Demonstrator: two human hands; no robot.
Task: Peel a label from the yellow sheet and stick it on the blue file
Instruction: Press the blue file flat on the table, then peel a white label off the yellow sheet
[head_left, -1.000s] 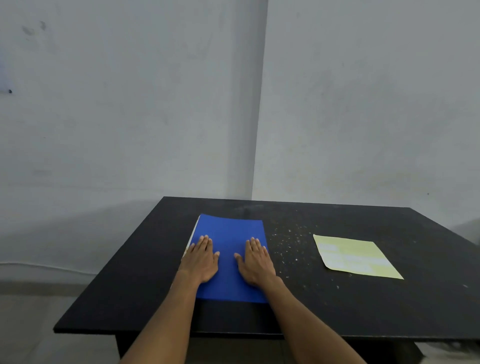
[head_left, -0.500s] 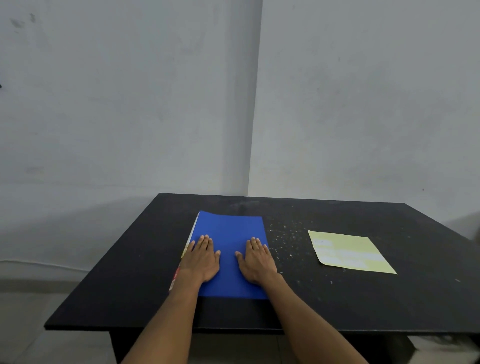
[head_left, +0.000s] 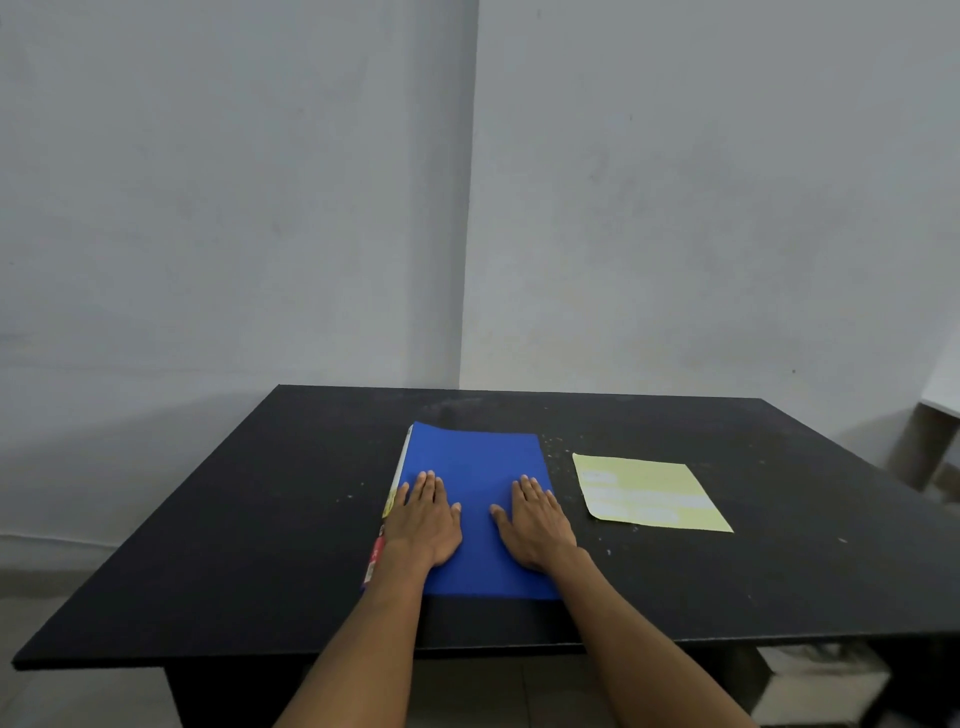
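The blue file (head_left: 475, 467) lies flat on the black table (head_left: 260, 545), near its front edge. My left hand (head_left: 423, 519) rests palm down on the file's left side, fingers straight and together. On the file's right side lies my right hand (head_left: 535, 522), palm down too. Neither hand holds anything. The yellow label sheet (head_left: 649, 493) lies flat on the table just right of the file, with pale white labels on it, apart from my right hand.
Grey walls meet in a corner behind the table. White specks are scattered on the tabletop between file and sheet. A pale piece of furniture (head_left: 935, 431) stands at the far right. A light box (head_left: 821, 686) sits under the table's right side.
Both hands stay flat on the file. The view has shifted, so the table and its objects sit further right in the frame.
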